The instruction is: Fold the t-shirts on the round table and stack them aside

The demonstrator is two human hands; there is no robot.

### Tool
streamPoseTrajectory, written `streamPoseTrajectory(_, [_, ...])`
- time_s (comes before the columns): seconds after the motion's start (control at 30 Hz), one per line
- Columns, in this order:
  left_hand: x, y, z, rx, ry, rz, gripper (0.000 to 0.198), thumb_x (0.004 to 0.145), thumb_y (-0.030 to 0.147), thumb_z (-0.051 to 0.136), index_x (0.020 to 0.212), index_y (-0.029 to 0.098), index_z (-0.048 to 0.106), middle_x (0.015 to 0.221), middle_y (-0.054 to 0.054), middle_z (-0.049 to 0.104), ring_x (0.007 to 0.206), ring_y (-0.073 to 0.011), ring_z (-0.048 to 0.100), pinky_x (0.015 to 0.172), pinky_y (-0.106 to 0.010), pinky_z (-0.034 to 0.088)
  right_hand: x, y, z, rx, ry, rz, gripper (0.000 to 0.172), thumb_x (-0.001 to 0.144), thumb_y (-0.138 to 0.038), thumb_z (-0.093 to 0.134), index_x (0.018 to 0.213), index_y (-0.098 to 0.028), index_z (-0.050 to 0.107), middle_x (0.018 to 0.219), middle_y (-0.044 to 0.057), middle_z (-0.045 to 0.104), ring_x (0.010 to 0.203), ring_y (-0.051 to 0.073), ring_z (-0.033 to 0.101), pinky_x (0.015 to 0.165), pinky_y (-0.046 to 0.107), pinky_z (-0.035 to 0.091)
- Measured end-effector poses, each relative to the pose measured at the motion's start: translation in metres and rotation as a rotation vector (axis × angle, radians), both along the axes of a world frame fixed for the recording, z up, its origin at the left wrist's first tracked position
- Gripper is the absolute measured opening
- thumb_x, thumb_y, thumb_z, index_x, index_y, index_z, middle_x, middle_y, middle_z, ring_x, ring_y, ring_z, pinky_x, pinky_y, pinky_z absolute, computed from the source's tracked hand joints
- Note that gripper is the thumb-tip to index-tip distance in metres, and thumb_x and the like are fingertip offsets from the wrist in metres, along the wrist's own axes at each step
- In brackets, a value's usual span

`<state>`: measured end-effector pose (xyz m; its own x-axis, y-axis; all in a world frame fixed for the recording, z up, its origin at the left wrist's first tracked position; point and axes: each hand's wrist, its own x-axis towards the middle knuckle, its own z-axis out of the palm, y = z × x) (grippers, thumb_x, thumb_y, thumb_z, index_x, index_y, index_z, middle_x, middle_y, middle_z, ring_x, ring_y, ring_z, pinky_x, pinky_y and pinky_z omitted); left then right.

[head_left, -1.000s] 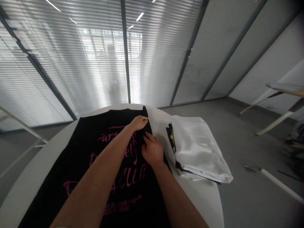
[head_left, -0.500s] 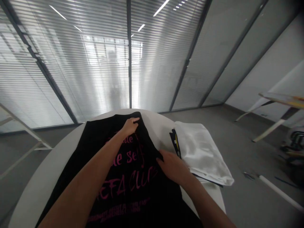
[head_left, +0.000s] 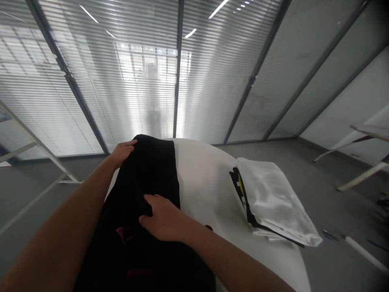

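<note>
A black cloth (head_left: 152, 170) with pink lettering lies on a round white table (head_left: 203, 170), folded over lengthwise. Most of the lettering is covered; a few pink strokes show near the lower middle. My left hand (head_left: 121, 153) is at the cloth's far left corner, its fingertips closed on the edge and partly hidden by the fold. Nearer to me, my right hand (head_left: 165, 217) rests on top of the folded layer, thumb and forefinger spread apart.
A folded white satiny cloth (head_left: 270, 198), with black and yellow material under it, lies at the table's right edge. White metal legs (head_left: 39, 142) stand on the left. Glass panels with blinds (head_left: 146, 89) rise behind. Another table (head_left: 372, 132) stands at right.
The black cloth's right side has been folded over to the left, covering most lettering. Both hands have moved left with it. The right hand's fingers have spread, and the view has shifted slightly.
</note>
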<state>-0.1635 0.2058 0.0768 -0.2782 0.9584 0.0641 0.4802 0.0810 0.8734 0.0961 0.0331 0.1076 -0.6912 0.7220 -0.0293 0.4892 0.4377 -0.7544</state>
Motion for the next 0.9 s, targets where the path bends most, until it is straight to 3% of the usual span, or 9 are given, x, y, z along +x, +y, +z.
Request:
streamPoseTrajectory(0.17, [-0.046,-0.011,-0.040,-0.166,0.144,0.111,0.056,0.072,0.011,0.054,0.128,0.010,0.060,0.093,-0.005,0.073,0.078,-0.0182,0.065,0.070,-0.025,0.051,-0.012,-0.003,-0.011,-0.048,-0.104,0.169,0.037,0.084,-0.035,0.054,0.110,-0.013,0.067,0.106,0.013,0.068,0.094,0.022,0.064,0.082,0.029,0.047])
streamPoseTrajectory(0.33, [-0.049,-0.017,-0.065,-0.232,0.620,0.055,0.055,0.076,0.026,0.052,0.129,0.011,0.059,0.114,-0.013,0.070,0.105,-0.0276,0.064,0.091,-0.033,0.048,0.014,0.006,-0.014,-0.305,-0.119,0.230,0.046,0.088,-0.042,0.051,0.127,-0.019,0.062,0.100,0.006,0.073,0.081,0.016,0.067,0.074,0.026,0.048])
streamPoseTrajectory(0.4, [-0.045,-0.022,-0.067,-0.276,0.734,0.112,0.056,0.079,0.036,0.049,0.128,0.010,0.059,0.119,-0.017,0.066,0.112,-0.0310,0.061,0.094,-0.037,0.046,0.027,0.013,-0.017,-0.275,-0.108,0.137,0.043,0.091,-0.040,0.049,0.126,-0.020,0.062,0.095,0.005,0.073,0.078,0.015,0.066,0.073,0.025,0.048])
streamPoseTrajectory(0.47, [-0.042,-0.031,-0.067,-0.367,0.778,0.163,0.058,0.081,0.046,0.045,0.123,0.008,0.061,0.117,-0.022,0.066,0.111,-0.0355,0.061,0.091,-0.042,0.047,0.037,0.020,-0.025,-0.152,-0.112,-0.057,0.040,0.092,-0.036,0.047,0.125,-0.020,0.063,0.098,0.006,0.072,0.085,0.017,0.066,0.078,0.028,0.047])
streamPoseTrajectory(0.53, [-0.040,-0.043,-0.067,-0.446,0.780,0.166,0.062,0.082,0.053,0.041,0.116,0.007,0.063,0.113,-0.025,0.066,0.106,-0.0394,0.062,0.085,-0.046,0.048,0.043,0.027,-0.036,-0.016,-0.140,-0.266,0.040,0.092,-0.029,0.046,0.128,-0.020,0.061,0.105,0.009,0.070,0.097,0.019,0.064,0.087,0.031,0.045])
streamPoseTrajectory(0.6, [-0.037,-0.057,-0.067,-0.491,0.767,0.136,0.064,0.081,0.057,0.039,0.111,0.007,0.065,0.109,-0.026,0.067,0.102,-0.0415,0.064,0.081,-0.047,0.049,0.045,0.032,-0.050,0.032,-0.176,-0.377,0.046,0.090,-0.026,0.047,0.135,-0.020,0.055,0.111,0.011,0.067,0.102,0.020,0.063,0.092,0.033,0.044])
streamPoseTrajectory(0.7, [-0.031,-0.074,-0.066,-0.522,0.748,0.098,0.064,0.080,0.059,0.040,0.110,0.009,0.066,0.108,-0.024,0.069,0.100,-0.0416,0.065,0.079,-0.047,0.050,0.043,0.035,-0.066,0.011,-0.186,-0.338,0.050,0.089,-0.028,0.051,0.139,-0.022,0.051,0.113,0.011,0.066,0.096,0.019,0.064,0.090,0.032,0.046])
streamPoseTrajectory(0.83, [-0.018,-0.089,-0.065,-0.485,0.707,0.054,0.058,0.082,0.051,0.043,0.120,0.012,0.061,0.115,-0.019,0.068,0.104,-0.0360,0.065,0.084,-0.041,0.050,0.041,0.040,-0.076,0.019,-0.150,-0.202,0.038,0.086,-0.026,0.055,0.123,-0.021,0.065,0.113,0.010,0.068,0.103,0.019,0.063,0.094,0.031,0.045])
streamPoseTrajectory(0.9, [-0.012,-0.093,-0.065,-0.430,0.728,0.052,0.055,0.082,0.044,0.045,0.124,0.012,0.059,0.120,-0.018,0.067,0.109,-0.0343,0.063,0.089,-0.040,0.049,0.043,0.044,-0.079,0.034,-0.158,-0.207,0.036,0.082,-0.019,0.056,0.116,-0.020,0.069,0.115,0.009,0.068,0.108,0.020,0.062,0.097,0.031,0.044])
